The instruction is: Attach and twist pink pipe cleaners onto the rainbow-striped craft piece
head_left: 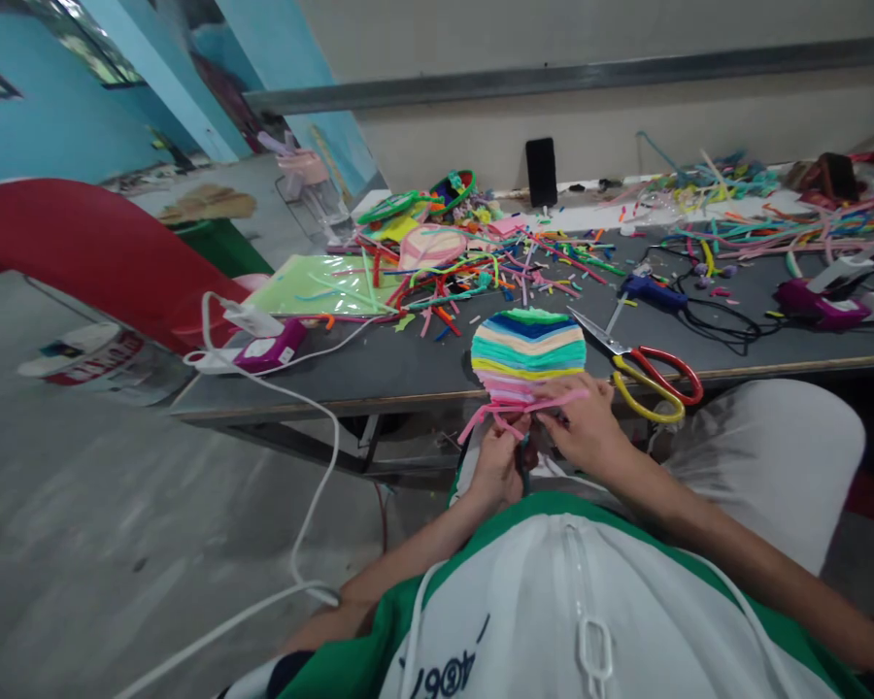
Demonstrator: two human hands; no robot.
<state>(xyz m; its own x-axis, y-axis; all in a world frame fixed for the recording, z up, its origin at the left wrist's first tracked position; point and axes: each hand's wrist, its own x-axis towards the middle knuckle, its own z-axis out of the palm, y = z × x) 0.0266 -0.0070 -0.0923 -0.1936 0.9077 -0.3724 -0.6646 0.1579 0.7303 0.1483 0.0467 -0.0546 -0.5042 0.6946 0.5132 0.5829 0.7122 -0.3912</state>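
Observation:
A round fan-like piece (530,345) striped in green, blue, peach, teal, yellow and pink stands out over the table's front edge. Pink fuzzy strips (495,416) cross its lower end. My left hand (499,461) is closed round the lower end, below the strips. Its fingertips pinch near the pink strips. From the right, my right hand (579,422) has its fingers closed on a pink strip beside the base. Scissors (645,369) with one red and one yellow handle lie just to the right, their blades partly open.
Loose cut pieces and strips (524,262) cover the table's back. A blue glue gun (655,291) with a black cable lies behind the scissors. A black phone (541,173) leans on the wall. A purple power block (271,348) and white cable sit at left.

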